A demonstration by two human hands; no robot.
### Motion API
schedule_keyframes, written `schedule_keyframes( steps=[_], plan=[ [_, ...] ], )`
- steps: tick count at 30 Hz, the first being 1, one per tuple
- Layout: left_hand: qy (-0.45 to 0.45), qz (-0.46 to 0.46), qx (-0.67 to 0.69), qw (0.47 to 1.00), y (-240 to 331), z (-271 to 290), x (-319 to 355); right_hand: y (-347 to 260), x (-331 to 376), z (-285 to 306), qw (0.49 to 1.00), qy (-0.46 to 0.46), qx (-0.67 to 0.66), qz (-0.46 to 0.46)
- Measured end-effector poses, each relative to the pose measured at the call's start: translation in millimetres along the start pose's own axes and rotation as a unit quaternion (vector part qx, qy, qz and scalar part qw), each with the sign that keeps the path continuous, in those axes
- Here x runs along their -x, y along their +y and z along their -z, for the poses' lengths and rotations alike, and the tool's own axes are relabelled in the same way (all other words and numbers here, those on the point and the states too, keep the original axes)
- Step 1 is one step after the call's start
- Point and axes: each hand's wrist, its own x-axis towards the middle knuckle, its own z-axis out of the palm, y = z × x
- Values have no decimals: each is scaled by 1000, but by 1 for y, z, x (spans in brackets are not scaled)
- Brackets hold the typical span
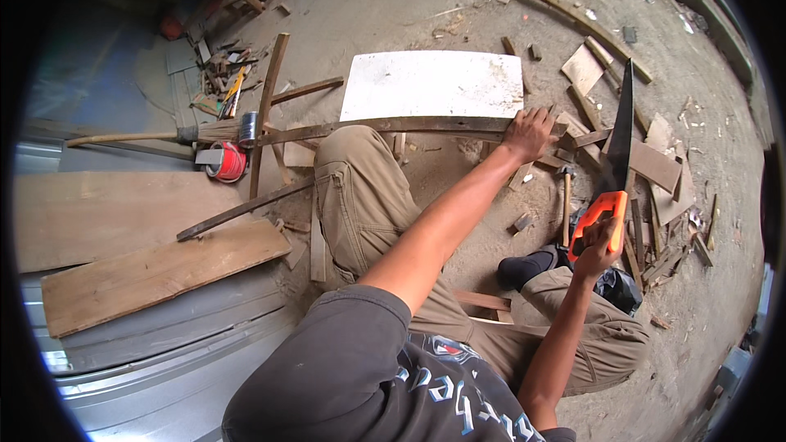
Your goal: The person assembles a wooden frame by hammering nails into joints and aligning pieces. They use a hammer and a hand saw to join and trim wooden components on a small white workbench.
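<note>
My left hand (530,134) is closed around the right end of a long, dark wooden strip (409,124). The strip runs left past my raised left knee to a wooden crosspiece (270,98). In my right hand (599,247) is a handsaw (624,135), gripped by its orange handle, its dark blade pointing up and away from me. The blade stands to the right of the strip, apart from it. Just beyond the strip, a white rectangular board (434,86) lies on the ground. A hammer (566,196) with a wooden handle is between my two hands.
Wood offcuts (655,168) litter the ground at right. A long curved timber (548,8) lies at the far right. To the left are wide planks (155,274), metal sheets (188,376), a broom (123,137), a metal can (248,129) and a red reel (231,162).
</note>
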Motion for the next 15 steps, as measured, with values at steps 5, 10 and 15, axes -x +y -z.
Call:
schedule_keyframes(
  steps=[5, 10, 15],
  plan=[
    [3, -98, -44, 994, 7, 14, 6, -35, 17, 3, 999, -17, -6, 30],
    [30, -168, -41, 985, 40, 73, -20, -62, 44, 23, 995, 44, -14, 83],
    [127, -223, -41, 966, 79, 104, -14, -72, 56, 36, 990, 108, 21, 91]
  ],
)
